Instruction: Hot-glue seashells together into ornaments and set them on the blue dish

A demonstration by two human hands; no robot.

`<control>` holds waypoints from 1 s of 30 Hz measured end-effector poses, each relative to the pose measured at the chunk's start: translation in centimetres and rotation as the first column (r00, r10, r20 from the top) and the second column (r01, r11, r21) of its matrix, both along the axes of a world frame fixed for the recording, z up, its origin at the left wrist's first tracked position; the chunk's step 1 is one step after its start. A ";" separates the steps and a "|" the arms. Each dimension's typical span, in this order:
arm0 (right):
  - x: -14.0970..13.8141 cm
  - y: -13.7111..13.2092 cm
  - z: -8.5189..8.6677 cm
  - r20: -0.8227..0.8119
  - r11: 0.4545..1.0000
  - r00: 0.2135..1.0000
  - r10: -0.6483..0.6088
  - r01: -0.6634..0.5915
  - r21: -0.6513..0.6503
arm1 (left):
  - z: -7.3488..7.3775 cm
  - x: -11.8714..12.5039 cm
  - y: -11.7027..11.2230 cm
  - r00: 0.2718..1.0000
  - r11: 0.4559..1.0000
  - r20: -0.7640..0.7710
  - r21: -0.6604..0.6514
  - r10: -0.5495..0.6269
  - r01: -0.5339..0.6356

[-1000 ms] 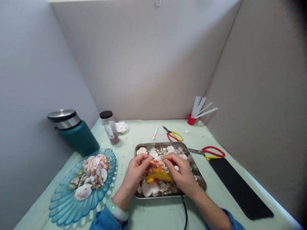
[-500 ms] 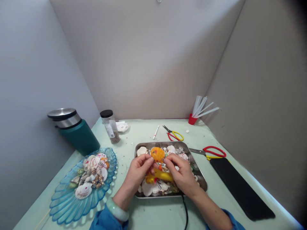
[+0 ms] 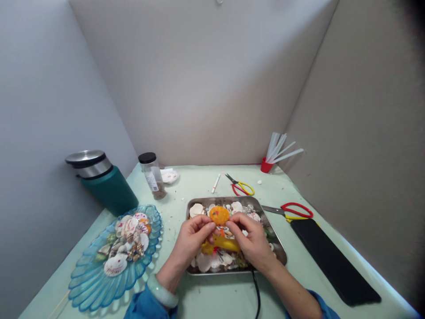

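Pinched between both hands is an orange scallop shell [image 3: 219, 215] with a small reddish mark, held above a metal tray [image 3: 278, 248]. My left hand [image 3: 192, 237] grips its left edge with thumb and fingers. On its lower right edge, my right hand [image 3: 254, 239] has thumb and forefinger closed. Beneath the hands lies a yellow tool [image 3: 226, 243], which looks like a glue gun; a black cord [image 3: 256, 292] runs from near it toward me. White shells [image 3: 204, 261] and other small shells fill the tray, partly hidden by my hands.
A blue scalloped dish [image 3: 89, 283] with shells stands left, near a teal bottle [image 3: 113, 190] and a black-lidded jar [image 3: 152, 177]. Behind the tray lie a white pen [image 3: 216, 183] and small scissors [image 3: 244, 188]. Right are larger scissors [image 3: 297, 210], a black slab [image 3: 332, 261] and a red cup [image 3: 266, 165] of glue sticks.
The orange shell has tilted and now looks flatter, and it has shifted slightly down and right. Both hands keep almost the same place.
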State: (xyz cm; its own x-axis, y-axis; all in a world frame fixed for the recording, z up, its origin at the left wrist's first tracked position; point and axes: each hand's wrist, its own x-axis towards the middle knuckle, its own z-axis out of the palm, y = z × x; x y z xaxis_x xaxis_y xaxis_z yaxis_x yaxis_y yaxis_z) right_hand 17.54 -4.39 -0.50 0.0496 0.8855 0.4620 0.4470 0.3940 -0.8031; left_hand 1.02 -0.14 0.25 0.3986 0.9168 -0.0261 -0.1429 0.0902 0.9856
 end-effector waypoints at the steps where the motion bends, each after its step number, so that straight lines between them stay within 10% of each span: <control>1: 0.0 0.0 0.0 0.004 1.000 1.000 0.000 0.000 0.007 | 0.0 0.0 0.0 1.000 1.000 -0.006 0.005 0.010 -0.010; 30: -0.2 -0.1 -0.4 0.123 0.983 0.991 -0.056 0.033 0.182 | 0.0 0.0 0.1 0.997 0.998 -0.045 0.018 0.063 -0.062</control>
State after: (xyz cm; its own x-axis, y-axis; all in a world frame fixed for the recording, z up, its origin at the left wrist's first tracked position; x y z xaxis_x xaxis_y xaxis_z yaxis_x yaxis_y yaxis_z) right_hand 17.33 -4.50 -0.93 0.0177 0.7860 0.6180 0.5610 0.5038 -0.6569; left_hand 1.00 -0.01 0.27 0.3389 0.9404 -0.0269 -0.1031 0.0656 0.9925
